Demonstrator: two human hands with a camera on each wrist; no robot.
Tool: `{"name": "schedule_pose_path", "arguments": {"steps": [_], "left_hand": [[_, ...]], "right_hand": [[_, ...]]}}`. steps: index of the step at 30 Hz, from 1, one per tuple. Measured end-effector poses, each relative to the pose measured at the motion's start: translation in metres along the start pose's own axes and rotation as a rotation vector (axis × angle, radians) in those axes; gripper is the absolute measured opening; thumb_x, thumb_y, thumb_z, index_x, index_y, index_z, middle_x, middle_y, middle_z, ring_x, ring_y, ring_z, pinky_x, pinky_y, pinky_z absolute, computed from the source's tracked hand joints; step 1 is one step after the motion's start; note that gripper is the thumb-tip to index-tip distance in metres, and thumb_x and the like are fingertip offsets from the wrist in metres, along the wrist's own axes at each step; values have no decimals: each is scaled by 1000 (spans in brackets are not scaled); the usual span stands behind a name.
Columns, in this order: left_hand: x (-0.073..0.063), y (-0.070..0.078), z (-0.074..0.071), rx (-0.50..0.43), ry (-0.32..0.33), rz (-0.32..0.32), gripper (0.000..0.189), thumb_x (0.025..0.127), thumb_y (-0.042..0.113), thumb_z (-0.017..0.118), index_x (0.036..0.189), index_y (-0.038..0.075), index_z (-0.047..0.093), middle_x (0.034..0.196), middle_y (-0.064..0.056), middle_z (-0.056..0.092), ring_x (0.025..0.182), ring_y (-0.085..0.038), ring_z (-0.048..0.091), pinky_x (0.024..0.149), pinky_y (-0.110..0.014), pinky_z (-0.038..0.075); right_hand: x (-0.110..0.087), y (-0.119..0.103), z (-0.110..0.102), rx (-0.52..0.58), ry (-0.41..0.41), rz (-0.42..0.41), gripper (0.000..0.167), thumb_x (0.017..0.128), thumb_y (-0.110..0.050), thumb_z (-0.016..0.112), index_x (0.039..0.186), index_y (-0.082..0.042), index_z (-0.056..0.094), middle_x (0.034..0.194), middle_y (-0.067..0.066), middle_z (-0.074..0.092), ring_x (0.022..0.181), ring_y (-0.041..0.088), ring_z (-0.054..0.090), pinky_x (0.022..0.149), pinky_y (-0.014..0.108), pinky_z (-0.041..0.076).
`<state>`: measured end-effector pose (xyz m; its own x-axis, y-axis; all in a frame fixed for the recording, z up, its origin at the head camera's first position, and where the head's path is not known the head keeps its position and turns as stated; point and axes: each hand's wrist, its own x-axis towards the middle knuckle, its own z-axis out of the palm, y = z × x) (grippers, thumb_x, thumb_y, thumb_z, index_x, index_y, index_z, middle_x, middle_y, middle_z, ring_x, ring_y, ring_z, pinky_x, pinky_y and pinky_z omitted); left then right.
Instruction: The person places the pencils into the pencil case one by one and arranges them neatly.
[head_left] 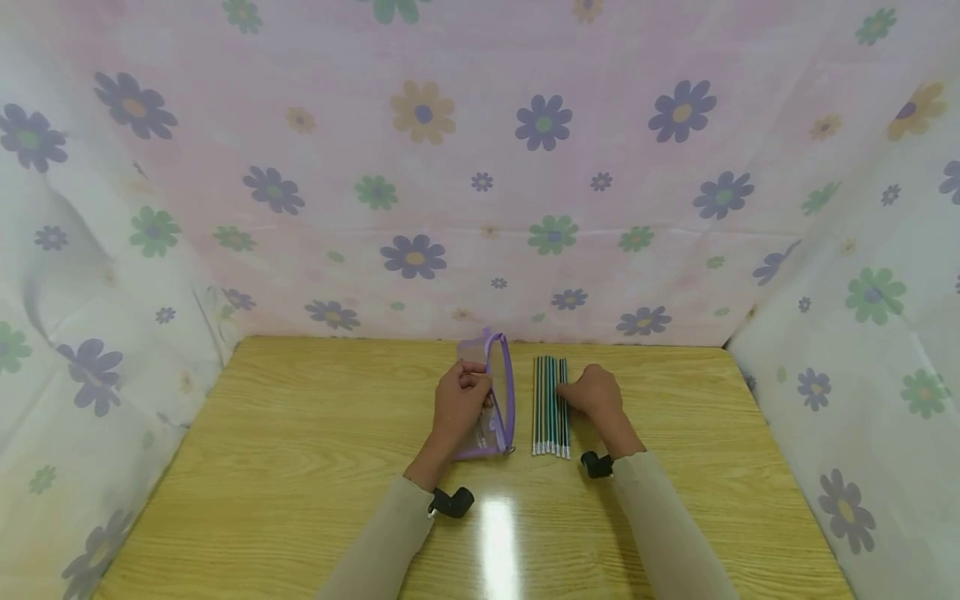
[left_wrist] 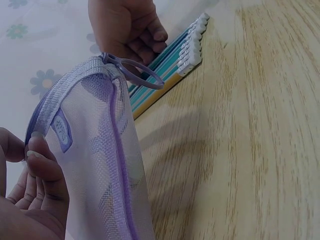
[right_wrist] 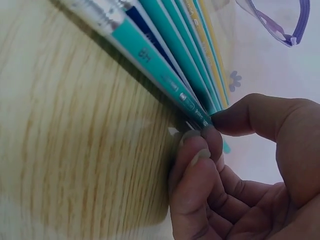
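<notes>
Flowered cloth (head_left: 480, 154) behind and beside a wood-grain table (head_left: 322, 400), white glare (head_left: 498, 546) on top.

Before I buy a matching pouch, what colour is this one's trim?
Purple; the trim shows best from the left wrist.

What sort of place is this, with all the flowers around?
Probably a little desk corner, maybe set up for filming, though I can't be sure. There's a wood-grain table, flowery sheeting on three sides, and pencils beside a purple-edged pouch.
</notes>
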<state>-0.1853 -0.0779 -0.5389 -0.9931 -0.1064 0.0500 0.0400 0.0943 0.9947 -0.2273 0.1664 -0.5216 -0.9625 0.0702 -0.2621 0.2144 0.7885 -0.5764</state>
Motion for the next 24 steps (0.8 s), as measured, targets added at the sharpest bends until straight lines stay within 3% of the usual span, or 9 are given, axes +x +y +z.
{"name": "schedule_pose_path", "arguments": {"steps": [13,18,24], "left_hand": [[-1,-1,0,-20,8,-12,24,98,6,67,121,-3,69,81,-18,74,58,-12,63,51,-21,50],[0,-1,-1,-24,9,-20,21,98,5,67,118,-2,69,77,-13,72,57,-12,63,51,-20,50],[0,0,0,-20,7,-25,20,98,6,66,117,-1,68,75,-5,71,56,-11,63,50,-20,50]], "right_hand": [[-4,-6,-5,37,-3,-87,50,92,-27,74,49,-17,50,46,-2,46,43,16,44,48,30,35],[-8,-14,-7,99,-7,-115,46,90,-25,75,51,-8,60,50,8,61,45,23,59,49,29,43],[-11,-24,-7,149,-31,-130,45,93,-25,75,55,-4,66,61,15,71,62,35,74,62,38,59]]}}
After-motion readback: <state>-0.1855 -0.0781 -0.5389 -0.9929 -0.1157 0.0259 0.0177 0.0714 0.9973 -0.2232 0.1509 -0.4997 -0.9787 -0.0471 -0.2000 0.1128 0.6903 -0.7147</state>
